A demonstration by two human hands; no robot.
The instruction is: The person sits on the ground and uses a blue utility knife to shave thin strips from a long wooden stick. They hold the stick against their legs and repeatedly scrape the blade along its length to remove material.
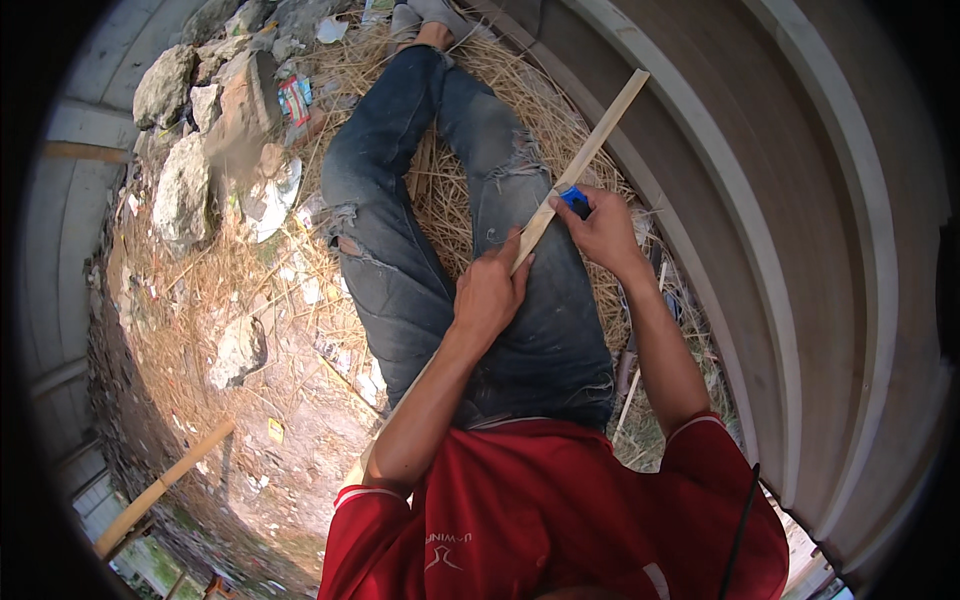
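Strip (606, 126) runs slantwise over the right thigh of the jeans (540, 330), far end pointing toward the ribbed wall (745, 190) — left hand (488, 292) has thumb and fingers clamped on its near part. Right hand (606, 232) is just ahead, fingers clamped on a blue tool (573, 196) set against the strip — can't tell from here what kind. Straw (438, 195) between the legs, rocks (182, 190) piled off to the left

Pale slat (538, 228) slanted; blue tool (573, 195) against it.
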